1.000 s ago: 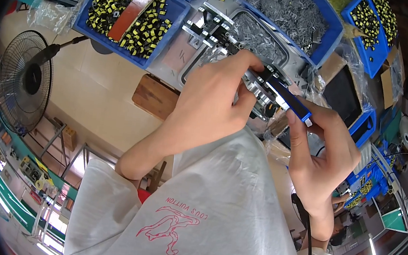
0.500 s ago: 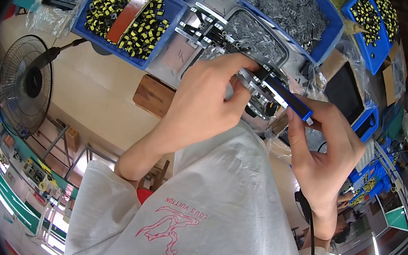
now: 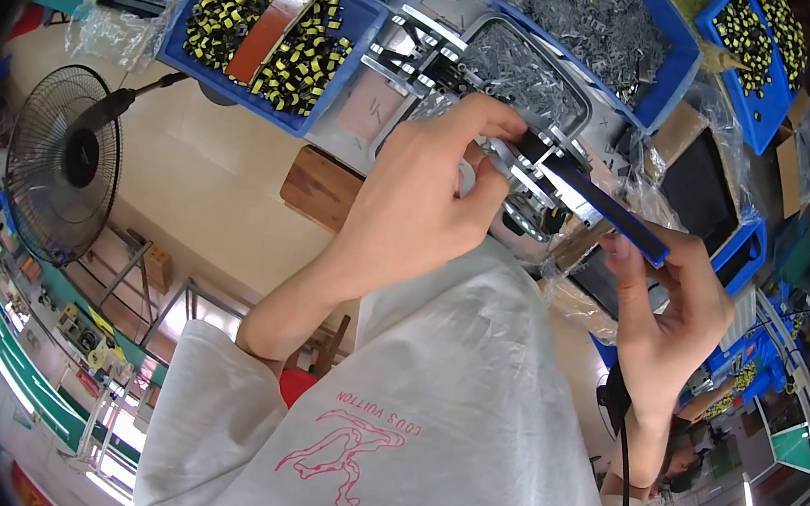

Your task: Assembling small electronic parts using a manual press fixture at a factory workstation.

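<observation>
My left hand (image 3: 433, 181) is curled over a metal fixture (image 3: 529, 212), thumb and fingers closed near its shiny plates. What its fingertips pinch, if anything, is hidden. A long dark bar with blue edges (image 3: 614, 212) slants down to the right from the fixture. My right hand (image 3: 673, 309) grips the bar's lower end, the thumb below and the other fingers partly hidden behind it. Beyond my left hand, a tray of small grey metal pieces (image 3: 521, 71) stands beside a bracket-like metal assembly (image 3: 413, 54).
A blue bin (image 3: 164, 41) of yellow-and-black parts, with a reddish-brown strip (image 3: 268, 33) on them, stands far left. Another blue bin (image 3: 684, 85) holds grey metal pieces. A wooden block (image 3: 320, 188) sits at the table edge. A fan (image 3: 66, 159) stands left; a black cable (image 3: 621, 478) hangs by my right wrist.
My right hand has moved a little right and down along with the bar's end, and more of the bar shows. My left hand stays at the fixture. The whole view has shifted slightly.
</observation>
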Action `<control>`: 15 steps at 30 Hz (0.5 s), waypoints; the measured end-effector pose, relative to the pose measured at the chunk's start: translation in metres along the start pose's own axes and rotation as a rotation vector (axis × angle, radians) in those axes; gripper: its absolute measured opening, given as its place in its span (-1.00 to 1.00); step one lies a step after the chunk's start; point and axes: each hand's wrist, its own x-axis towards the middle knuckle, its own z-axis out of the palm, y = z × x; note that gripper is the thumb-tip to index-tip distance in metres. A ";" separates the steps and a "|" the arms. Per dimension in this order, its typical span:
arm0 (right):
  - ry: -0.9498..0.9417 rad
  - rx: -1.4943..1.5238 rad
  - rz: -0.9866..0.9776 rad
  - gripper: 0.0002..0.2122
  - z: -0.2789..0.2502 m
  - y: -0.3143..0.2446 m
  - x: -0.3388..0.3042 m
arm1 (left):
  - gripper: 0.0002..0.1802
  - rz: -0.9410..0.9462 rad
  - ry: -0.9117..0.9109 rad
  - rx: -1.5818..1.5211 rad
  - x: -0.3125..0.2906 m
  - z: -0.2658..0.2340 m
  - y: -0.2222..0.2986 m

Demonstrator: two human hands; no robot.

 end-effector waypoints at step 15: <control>0.325 0.605 0.258 -0.87 -0.053 0.081 -0.065 | -0.48 -0.119 0.012 -0.023 0.001 0.009 0.021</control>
